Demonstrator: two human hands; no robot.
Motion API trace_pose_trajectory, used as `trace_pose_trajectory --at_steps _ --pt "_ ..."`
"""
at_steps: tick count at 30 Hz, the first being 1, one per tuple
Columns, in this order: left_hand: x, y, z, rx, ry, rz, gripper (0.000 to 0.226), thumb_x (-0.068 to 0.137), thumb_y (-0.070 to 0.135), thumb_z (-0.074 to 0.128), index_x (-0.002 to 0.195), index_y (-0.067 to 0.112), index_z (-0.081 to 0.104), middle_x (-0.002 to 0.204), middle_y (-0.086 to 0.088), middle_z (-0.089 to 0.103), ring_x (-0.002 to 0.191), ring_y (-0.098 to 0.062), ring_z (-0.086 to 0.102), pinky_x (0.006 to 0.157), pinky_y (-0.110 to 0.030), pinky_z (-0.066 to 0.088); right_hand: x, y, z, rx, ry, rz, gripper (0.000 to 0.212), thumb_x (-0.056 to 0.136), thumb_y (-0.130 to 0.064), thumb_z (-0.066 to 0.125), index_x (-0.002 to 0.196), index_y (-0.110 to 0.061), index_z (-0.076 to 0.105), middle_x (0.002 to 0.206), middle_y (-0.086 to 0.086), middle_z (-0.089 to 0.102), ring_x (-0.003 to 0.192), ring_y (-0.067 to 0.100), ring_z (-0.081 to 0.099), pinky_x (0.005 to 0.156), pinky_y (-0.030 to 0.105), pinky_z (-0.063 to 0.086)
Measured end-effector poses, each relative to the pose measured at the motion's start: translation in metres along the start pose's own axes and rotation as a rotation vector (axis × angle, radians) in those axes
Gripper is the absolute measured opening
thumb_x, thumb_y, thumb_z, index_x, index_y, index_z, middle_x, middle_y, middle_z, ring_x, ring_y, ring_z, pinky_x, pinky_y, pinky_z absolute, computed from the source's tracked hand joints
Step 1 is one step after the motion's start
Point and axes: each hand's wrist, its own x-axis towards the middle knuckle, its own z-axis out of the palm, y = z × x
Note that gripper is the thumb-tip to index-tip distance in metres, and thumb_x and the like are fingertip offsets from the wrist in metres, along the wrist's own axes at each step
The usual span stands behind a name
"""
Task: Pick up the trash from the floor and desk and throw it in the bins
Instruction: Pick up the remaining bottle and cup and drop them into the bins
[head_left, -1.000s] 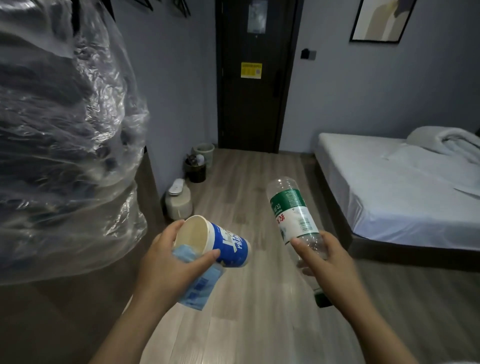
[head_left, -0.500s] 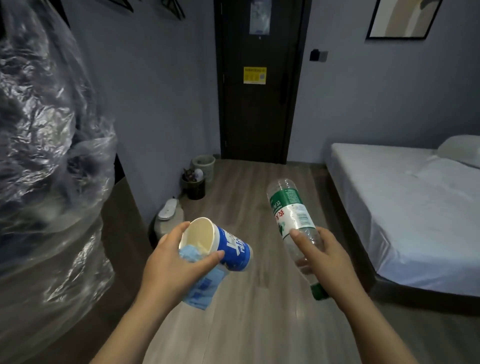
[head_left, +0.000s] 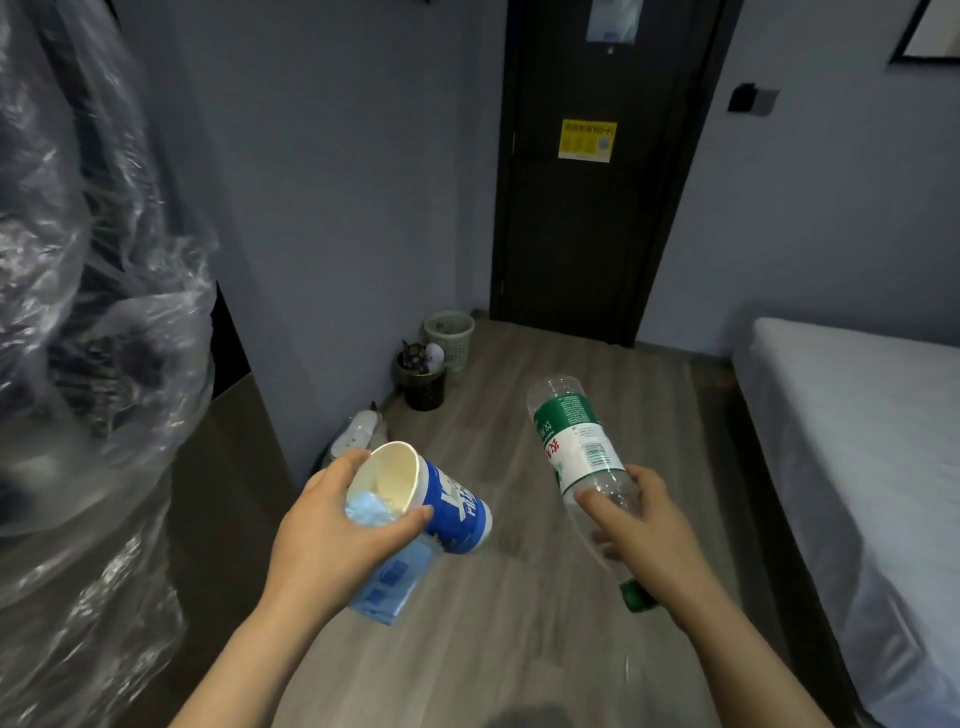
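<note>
Bedroom, grey wood-plank floor (head_left: 519, 649) | white bed (head_left: 857, 441) right | two mesh bins (head_left: 449, 335) by dark door (head_left: 597, 208) | right hand (head_left: 652, 530) wrapped round clear ribbed bottle (head_left: 576, 447), green cap down | left hand (head_left: 332, 540) clamps blue paper cup (head_left: 452, 514) plus blue wrapper (head_left: 389, 582), mid-air.

yellow door notice (head_left: 586, 141) reading "Wi-Fi", bottle label (head_left: 574, 444) print likely illegible

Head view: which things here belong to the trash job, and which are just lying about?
Job:
left hand holding paper cup and blue packet
right hand holding plastic bottle
dark bin
pale bin

Bystanders:
bed
door
plastic sheeting
</note>
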Motion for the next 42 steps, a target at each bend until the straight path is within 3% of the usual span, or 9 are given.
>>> trace_pose_trajectory --at_steps 2,6,14,20,24,28,34,42 --pt "0.043 -0.01 0.008 -0.014 0.009 -0.019 0.082 0.049 0.072 0.069 0.122 0.041 0.048 0.116 0.015 0.055 0.097 -0.007 0.056 0.068 -0.024 0.045 0.043 -0.008 0.018 -0.007 -0.002 0.018 0.064 0.062 -0.055 0.068 0.118 -0.038 0.042 0.103 -0.006 0.064 0.083 0.019 0.069 0.075 0.042 0.059" --pt "0.129 -0.023 0.015 0.022 -0.003 -0.058 0.087 0.049 0.072 0.068 0.127 0.04 0.046 0.124 0.014 0.054 0.105 -0.009 0.054 0.077 -0.029 0.045 0.118 -0.03 0.052 -0.048 -0.02 0.068 0.063 0.071 -0.047 0.071 0.124 -0.034 0.039 0.111 0.0 0.063 0.089 0.021 0.068 0.08 0.042 0.057" --pt "0.277 -0.027 0.056 0.065 -0.039 -0.067 0.079 0.056 0.063 0.074 0.127 0.041 0.045 0.118 0.014 0.052 0.096 -0.006 0.049 0.073 -0.026 0.041 0.255 -0.058 0.086 -0.034 -0.029 0.097 0.044 0.074 -0.042 0.074 0.107 -0.035 0.045 0.104 -0.004 0.064 0.091 0.021 0.067 0.084 0.045 0.056" --pt "0.379 -0.026 0.111 0.106 -0.043 -0.103 0.08 0.055 0.062 0.075 0.126 0.04 0.045 0.117 0.013 0.053 0.095 -0.011 0.053 0.071 -0.028 0.042 0.38 -0.062 0.098 0.002 -0.061 0.091 0.046 0.073 -0.048 0.075 0.11 -0.027 0.055 0.101 -0.004 0.067 0.088 0.02 0.069 0.082 0.044 0.056" --pt "0.443 -0.012 0.144 0.105 -0.041 -0.145 0.078 0.056 0.058 0.077 0.125 0.04 0.044 0.109 0.014 0.051 0.091 -0.009 0.051 0.066 -0.022 0.038 0.473 -0.072 0.097 0.001 -0.088 0.128 0.044 0.073 -0.049 0.075 0.105 -0.024 0.059 0.099 0.001 0.068 0.088 0.025 0.068 0.084 0.048 0.055" --pt "0.509 0.002 0.168 0.091 -0.008 -0.182 0.078 0.059 0.05 0.081 0.127 0.035 0.045 0.115 0.009 0.053 0.095 -0.011 0.053 0.075 -0.027 0.041 0.557 -0.089 0.097 0.063 -0.144 0.116 0.037 0.075 -0.043 0.077 0.101 -0.02 0.063 0.094 0.006 0.071 0.082 0.026 0.067 0.08 0.049 0.056" --pt "0.593 -0.009 0.202 0.077 -0.023 -0.27 0.077 0.06 0.047 0.081 0.127 0.033 0.046 0.117 0.004 0.057 0.102 -0.017 0.058 0.088 -0.038 0.05 0.654 -0.102 0.116 -0.003 -0.251 0.121 0.03 0.078 -0.037 0.074 0.097 -0.016 0.063 0.083 0.011 0.068 0.063 0.022 0.06 0.058 0.036 0.05" --pt "0.735 -0.049 0.238 0.096 0.01 -0.306 0.08 0.059 0.048 0.082 0.128 0.029 0.046 0.112 0.004 0.053 0.093 -0.015 0.053 0.078 -0.029 0.044 0.786 -0.13 0.174 -0.068 -0.262 0.172 0.042 0.079 -0.031 0.074 0.111 -0.015 0.054 0.087 0.013 0.066 0.058 0.024 0.061 0.054 0.033 0.05"
